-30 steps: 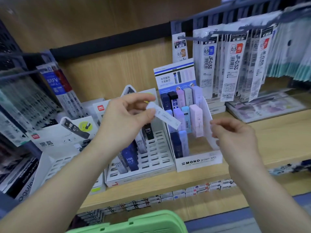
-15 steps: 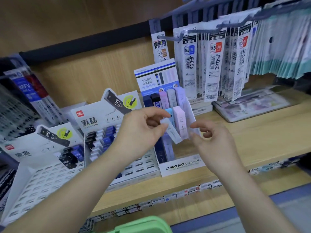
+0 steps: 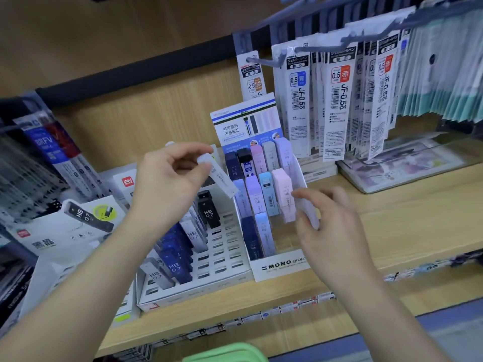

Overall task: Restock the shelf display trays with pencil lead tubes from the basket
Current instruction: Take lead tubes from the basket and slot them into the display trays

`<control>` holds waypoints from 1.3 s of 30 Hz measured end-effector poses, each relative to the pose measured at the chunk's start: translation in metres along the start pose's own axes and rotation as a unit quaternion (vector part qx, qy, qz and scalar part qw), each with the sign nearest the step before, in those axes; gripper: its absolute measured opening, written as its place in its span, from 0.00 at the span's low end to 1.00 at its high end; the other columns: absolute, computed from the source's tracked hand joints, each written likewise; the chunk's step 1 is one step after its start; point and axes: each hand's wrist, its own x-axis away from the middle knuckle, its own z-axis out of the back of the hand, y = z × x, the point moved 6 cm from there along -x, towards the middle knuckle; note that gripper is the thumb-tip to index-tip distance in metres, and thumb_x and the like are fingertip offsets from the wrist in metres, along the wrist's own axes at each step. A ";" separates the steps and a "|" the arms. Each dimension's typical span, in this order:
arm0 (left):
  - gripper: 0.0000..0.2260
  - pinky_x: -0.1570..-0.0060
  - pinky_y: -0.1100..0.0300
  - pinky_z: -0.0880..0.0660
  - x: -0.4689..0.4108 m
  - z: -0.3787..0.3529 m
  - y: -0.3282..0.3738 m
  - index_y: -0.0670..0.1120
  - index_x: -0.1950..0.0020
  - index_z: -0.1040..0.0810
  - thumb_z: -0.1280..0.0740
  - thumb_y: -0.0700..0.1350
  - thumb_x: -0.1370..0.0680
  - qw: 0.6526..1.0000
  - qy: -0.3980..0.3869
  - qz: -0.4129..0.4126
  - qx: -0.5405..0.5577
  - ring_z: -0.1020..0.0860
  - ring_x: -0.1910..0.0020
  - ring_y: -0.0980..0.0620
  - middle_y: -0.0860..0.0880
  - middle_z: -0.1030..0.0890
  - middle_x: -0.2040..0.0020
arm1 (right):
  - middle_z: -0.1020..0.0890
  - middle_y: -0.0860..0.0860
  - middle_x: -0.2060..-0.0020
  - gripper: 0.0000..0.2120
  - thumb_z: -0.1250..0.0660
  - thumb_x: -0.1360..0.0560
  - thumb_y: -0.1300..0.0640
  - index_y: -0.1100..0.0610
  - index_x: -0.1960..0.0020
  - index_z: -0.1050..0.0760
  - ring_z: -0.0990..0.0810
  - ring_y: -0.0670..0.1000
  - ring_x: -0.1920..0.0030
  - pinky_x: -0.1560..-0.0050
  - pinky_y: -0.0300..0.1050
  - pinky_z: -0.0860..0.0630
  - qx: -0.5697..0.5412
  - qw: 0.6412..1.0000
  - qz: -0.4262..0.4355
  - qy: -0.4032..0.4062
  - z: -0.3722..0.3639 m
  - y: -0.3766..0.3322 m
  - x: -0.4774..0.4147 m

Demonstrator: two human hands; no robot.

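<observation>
— How are the left fingers sitting on the tube?
— The left hand [image 3: 167, 184] is pinching the pale tube [image 3: 222, 178] by its upper end, with thumb and forefinger [image 3: 188, 150] pressing on the cap. The rest of the tube is slanting down to the right, free of the fingers.
— Where is it hanging?
— It is hovering in front of the white tray [image 3: 227, 273] and the MONO tray [image 3: 282, 265].
— And the right hand?
— The right hand [image 3: 334, 231] is holding its fingers [image 3: 300, 194] loosely bent at the MONO tray's right wall, just beside a pink tube [image 3: 285, 197]. It is blurring there, so I cannot tell whether it is gripping anything.
— Further out?
— Both trays are standing on the shelf [image 3: 392, 231], refill packs [image 3: 339, 100] are hanging behind, and the green basket [image 3: 227, 354] is showing at the bottom edge.
</observation>
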 end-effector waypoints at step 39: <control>0.09 0.56 0.68 0.23 -0.027 -0.046 0.027 0.48 0.50 0.17 0.27 0.36 0.28 0.996 0.024 -0.040 0.072 0.20 0.62 0.60 0.54 0.16 0.60 | 0.21 0.44 0.43 0.21 0.34 0.24 0.61 0.36 0.40 0.26 0.25 0.43 0.42 0.41 0.43 0.27 -0.113 0.984 -0.083 -0.110 -0.008 0.024 -0.006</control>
